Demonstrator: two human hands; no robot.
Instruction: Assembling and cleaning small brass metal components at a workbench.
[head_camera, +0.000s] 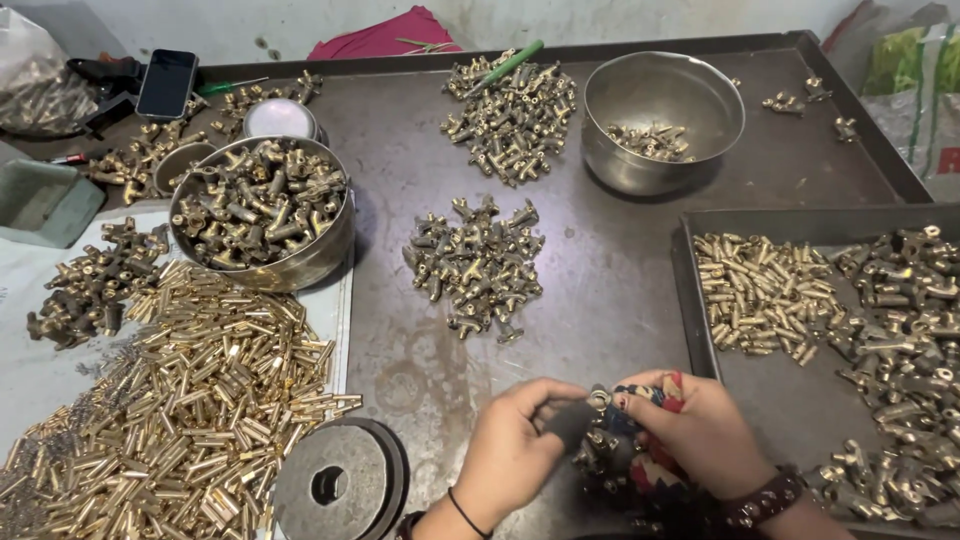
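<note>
While the left hand (512, 447) is pinching a small brass fitting (599, 400) at its fingertips, the right hand (700, 430) is closing around it from the other side, above a metal tray (600, 300).

Both hands (610, 435) pinch a small brass fitting (600, 399) above the metal table (610, 290).
</note>
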